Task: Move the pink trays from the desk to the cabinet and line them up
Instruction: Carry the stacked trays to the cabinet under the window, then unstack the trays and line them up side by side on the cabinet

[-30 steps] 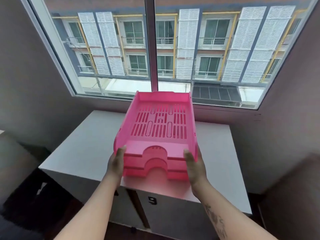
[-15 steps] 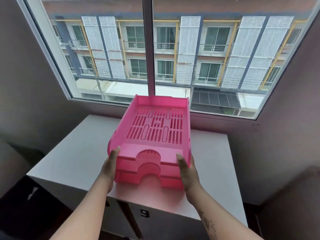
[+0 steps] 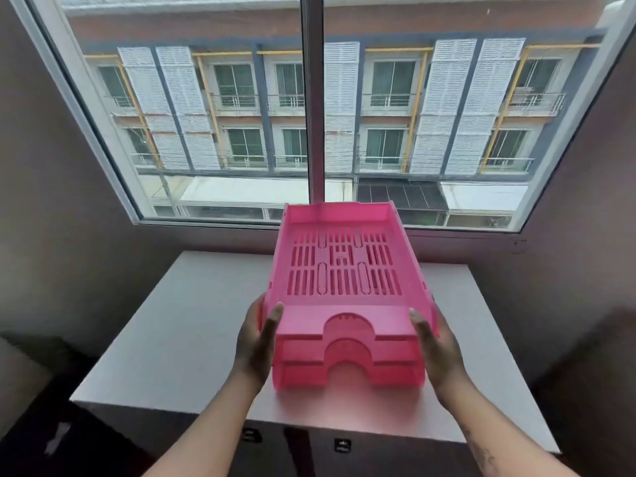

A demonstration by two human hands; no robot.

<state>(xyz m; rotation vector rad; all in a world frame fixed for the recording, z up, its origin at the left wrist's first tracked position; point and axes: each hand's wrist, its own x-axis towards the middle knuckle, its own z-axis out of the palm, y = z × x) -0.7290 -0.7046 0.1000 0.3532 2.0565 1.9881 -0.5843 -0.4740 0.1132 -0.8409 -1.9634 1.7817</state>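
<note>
A stack of pink trays (image 3: 344,294) with slotted bottoms and arched front cut-outs is held over the white cabinet top (image 3: 172,339), its front edge low and close to the surface. My left hand (image 3: 256,342) grips the stack's left front corner. My right hand (image 3: 437,349) grips its right front corner. Three front lips show one above the other. Whether the stack touches the cabinet I cannot tell.
The cabinet stands under a large window (image 3: 309,115) with a centre post, between dark walls on the left and right. Two small handles (image 3: 342,445) show on its dark front below the top.
The stack has shifted right and lower toward the middle of the cabinet top, still in both hands. The view has come closer to the cabinet.
</note>
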